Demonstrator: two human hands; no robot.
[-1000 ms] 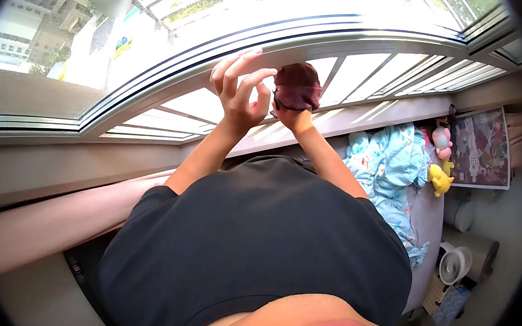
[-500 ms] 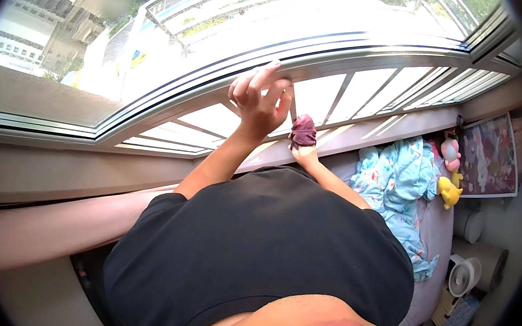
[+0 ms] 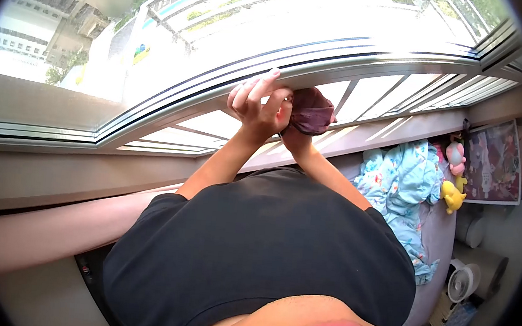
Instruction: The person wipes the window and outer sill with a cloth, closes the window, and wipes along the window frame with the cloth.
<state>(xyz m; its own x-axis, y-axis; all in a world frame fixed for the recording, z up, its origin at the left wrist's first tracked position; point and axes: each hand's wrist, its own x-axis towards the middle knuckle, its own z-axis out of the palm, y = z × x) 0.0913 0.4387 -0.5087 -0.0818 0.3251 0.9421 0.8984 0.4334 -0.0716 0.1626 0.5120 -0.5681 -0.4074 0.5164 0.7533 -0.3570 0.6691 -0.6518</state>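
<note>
A crumpled maroon cloth (image 3: 312, 111) covers most of my right hand (image 3: 297, 142), which grips it up against the lower window frame (image 3: 337, 73). My left hand (image 3: 258, 105) is just left of the cloth, raised at the same frame. Its fingers are bent but apart, one stretched up over the rail, and I see nothing held in it. The two hands are very close together, and the right fingers are hidden by the cloth.
Below the frame are window bars (image 3: 366, 98) and a sunlit sill (image 3: 394, 126). At right are a blue patterned quilt (image 3: 399, 175) on a bed, a yellow plush toy (image 3: 452, 197), a pink plush toy (image 3: 455, 156), a picture board (image 3: 494, 161) and a white fan (image 3: 461, 283).
My right hand has moved up with the cloth from near the sill to the window frame, beside my left hand. My left hand has stayed almost in place.
</note>
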